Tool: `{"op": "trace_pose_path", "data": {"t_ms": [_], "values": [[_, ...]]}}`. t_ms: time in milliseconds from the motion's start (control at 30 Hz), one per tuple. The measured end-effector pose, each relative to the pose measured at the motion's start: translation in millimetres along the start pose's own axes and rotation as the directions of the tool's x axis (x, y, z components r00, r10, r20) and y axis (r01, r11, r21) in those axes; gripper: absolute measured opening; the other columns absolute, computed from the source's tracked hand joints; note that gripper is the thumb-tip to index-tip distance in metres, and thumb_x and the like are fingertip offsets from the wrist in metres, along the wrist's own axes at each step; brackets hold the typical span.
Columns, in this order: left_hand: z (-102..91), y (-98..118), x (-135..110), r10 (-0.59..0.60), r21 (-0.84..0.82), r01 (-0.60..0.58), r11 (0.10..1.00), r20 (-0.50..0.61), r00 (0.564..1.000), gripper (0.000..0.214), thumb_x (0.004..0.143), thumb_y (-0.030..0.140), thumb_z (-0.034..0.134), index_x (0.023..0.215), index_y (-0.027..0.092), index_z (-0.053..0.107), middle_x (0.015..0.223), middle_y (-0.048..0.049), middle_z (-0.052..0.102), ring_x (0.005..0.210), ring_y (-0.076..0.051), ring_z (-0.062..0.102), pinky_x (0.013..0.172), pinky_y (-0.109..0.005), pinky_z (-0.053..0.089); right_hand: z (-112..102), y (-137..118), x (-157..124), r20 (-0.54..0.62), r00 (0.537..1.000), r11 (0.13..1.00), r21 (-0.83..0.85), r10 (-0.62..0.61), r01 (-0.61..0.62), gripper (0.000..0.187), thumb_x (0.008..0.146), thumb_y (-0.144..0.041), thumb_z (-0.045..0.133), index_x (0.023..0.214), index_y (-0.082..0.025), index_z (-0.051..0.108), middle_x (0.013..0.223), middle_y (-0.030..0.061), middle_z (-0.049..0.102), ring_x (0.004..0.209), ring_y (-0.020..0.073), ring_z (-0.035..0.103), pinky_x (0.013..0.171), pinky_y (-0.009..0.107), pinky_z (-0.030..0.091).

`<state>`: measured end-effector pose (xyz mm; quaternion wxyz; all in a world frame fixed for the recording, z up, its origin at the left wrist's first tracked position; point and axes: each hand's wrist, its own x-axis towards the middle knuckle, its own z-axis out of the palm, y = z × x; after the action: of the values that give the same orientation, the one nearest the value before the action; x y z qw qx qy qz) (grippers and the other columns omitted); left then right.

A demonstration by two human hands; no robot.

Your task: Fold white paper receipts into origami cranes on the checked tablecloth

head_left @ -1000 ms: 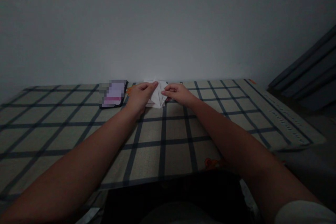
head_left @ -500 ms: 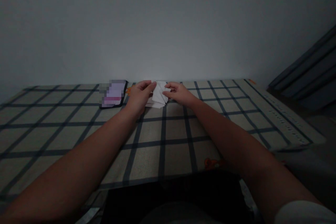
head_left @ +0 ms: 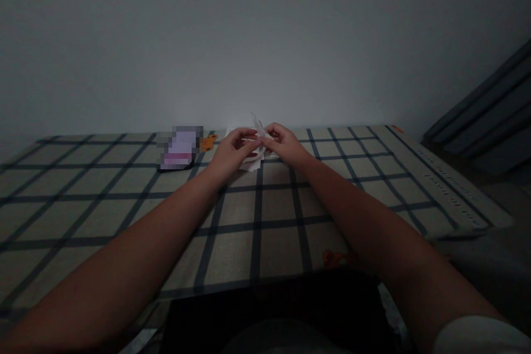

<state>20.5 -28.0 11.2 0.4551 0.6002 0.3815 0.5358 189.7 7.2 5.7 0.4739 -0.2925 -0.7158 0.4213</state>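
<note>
A thin, creased white tissue (head_left: 259,126) stands on edge between my hands. My left hand (head_left: 232,150) pinches its left side between thumb and fingers. From the right, my right hand (head_left: 287,146) grips it with the fingers curled in. The fingertips of both hands almost meet at the tissue and cover its middle. More white sheet (head_left: 252,166) lies flat on the cloth under my hands; whether it is one piece or several, I cannot tell.
A phone (head_left: 179,148) with a lit, blurred screen lies left of my hands. The checked cloth (head_left: 236,243) covers the table, with an orange printed figure (head_left: 208,142) near the phone. A wall (head_left: 265,38) rises close behind. At far right hangs a dark striped curtain (head_left: 493,105).
My hands have come closer together, the left one moving right. The tissue, spread facing me before, is now turned edge-on and pinched, its top sticking up.
</note>
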Motion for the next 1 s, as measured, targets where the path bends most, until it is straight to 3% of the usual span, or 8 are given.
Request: {"op": "trace_pose_path", "data": {"t_ms": [167, 300, 400, 533, 633, 833, 1000], "values": [[-1.0, -3, 1, -0.002, -0.050, 0.004, 0.999, 0.026, 1.000, 0.034, 0.076, 0.042, 0.073, 0.102, 0.020, 0.066, 0.103, -0.0053, 0.067, 0.096, -0.019, 0.065, 0.087, -0.035, 0.054, 0, -5, -2, 0.030, 0.999, 1.000, -0.004, 0.016, -0.016, 0.022, 0.084, -0.037, 0.063, 0.096, -0.019, 0.061, 0.089, 0.0021, 0.063, 0.071, 0.0113, 0.054, 0.068, 0.026, 0.047], [-6.0, -10, 5, -0.038, -0.062, 0.037, 0.997, -0.018, 0.999, 0.035, 0.078, 0.045, 0.071, 0.102, 0.020, 0.070, 0.109, -0.0076, 0.069, 0.096, -0.020, 0.065, 0.081, -0.032, 0.054, -2, -6, -2, 0.037, 0.999, 0.995, -0.099, 0.016, -0.013, 0.023, 0.087, -0.037, 0.059, 0.099, -0.019, 0.068, 0.087, 0.0029, 0.063, 0.071, 0.0122, 0.053, 0.069, 0.028, 0.048], [-9.5, -15, 8, -0.092, -0.078, 0.088, 0.993, -0.048, 0.995, 0.033, 0.077, 0.044, 0.071, 0.094, 0.016, 0.071, 0.093, -0.0076, 0.071, 0.079, -0.018, 0.065, 0.069, -0.029, 0.053, -5, -5, -1, 0.018, 0.997, 0.974, -0.216, -0.071, 0.073, 0.019, 0.088, -0.032, 0.060, 0.095, -0.020, 0.072, 0.085, 0.0033, 0.059, 0.080, 0.0144, 0.055, 0.074, 0.028, 0.048], [-10.9, -14, 11, -0.146, -0.185, 0.127, 0.975, -0.095, 0.985, 0.021, 0.073, 0.033, 0.073, 0.082, 0.015, 0.069, 0.078, -0.0052, 0.070, 0.065, -0.016, 0.064, 0.063, -0.028, 0.052, -7, -4, -2, -0.043, 0.985, 0.930, -0.339, -0.164, 0.140, 0.017, 0.085, -0.029, 0.065, 0.098, -0.022, 0.074, 0.103, 0.0064, 0.054, 0.093, 0.0163, 0.055, 0.074, 0.028, 0.049], [-10.4, -11, 12, -0.190, -0.252, 0.159, 0.955, -0.106, 0.976, 0.012, 0.072, 0.025, 0.072, 0.077, 0.015, 0.067, 0.073, -0.0042, 0.069, 0.061, -0.015, 0.063, 0.060, -0.027, 0.053, -8, -3, -4, 0.003, 0.990, 0.939, -0.318, -0.139, 0.133, 0.026, 0.082, -0.030, 0.069, 0.108, -0.024, 0.072, 0.119, 0.0081, 0.052, 0.103, 0.0180, 0.055, 0.077, 0.029, 0.051], [-9.7, -9, 11, -0.196, -0.304, 0.186, 0.934, -0.001, 0.981, 0.023, 0.073, 0.015, 0.067, 0.096, 0.016, 0.069, 0.095, -0.0064, 0.072, 0.068, -0.013, 0.064, 0.062, -0.025, 0.055, -7, 1, -2, 0.114, 0.990, 0.959, -0.261, -0.085, 0.112, 0.037, 0.078, -0.026, 0.072, 0.116, -0.026, 0.070, 0.126, 0.0084, 0.055, 0.122, 0.0219, 0.050, 0.093, 0.037, 0.051], [-8.6, -6, 10, -0.188, -0.304, 0.176, 0.936, -0.010, 0.982, 0.018, 0.078, 0.020, 0.067, 0.095, 0.017, 0.066, 0.087, -0.0051, 0.070, 0.065, -0.013, 0.063, 0.056, -0.023, 0.053, -7, 5, -2, 0.126, 0.989, 0.958, -0.263, -0.081, 0.112, 0.038, 0.079, -0.026, 0.073, 0.116, -0.026, 0.071, 0.129, 0.0092, 0.052, 0.121, 0.0219, 0.051, 0.093, 0.037, 0.051]]}}
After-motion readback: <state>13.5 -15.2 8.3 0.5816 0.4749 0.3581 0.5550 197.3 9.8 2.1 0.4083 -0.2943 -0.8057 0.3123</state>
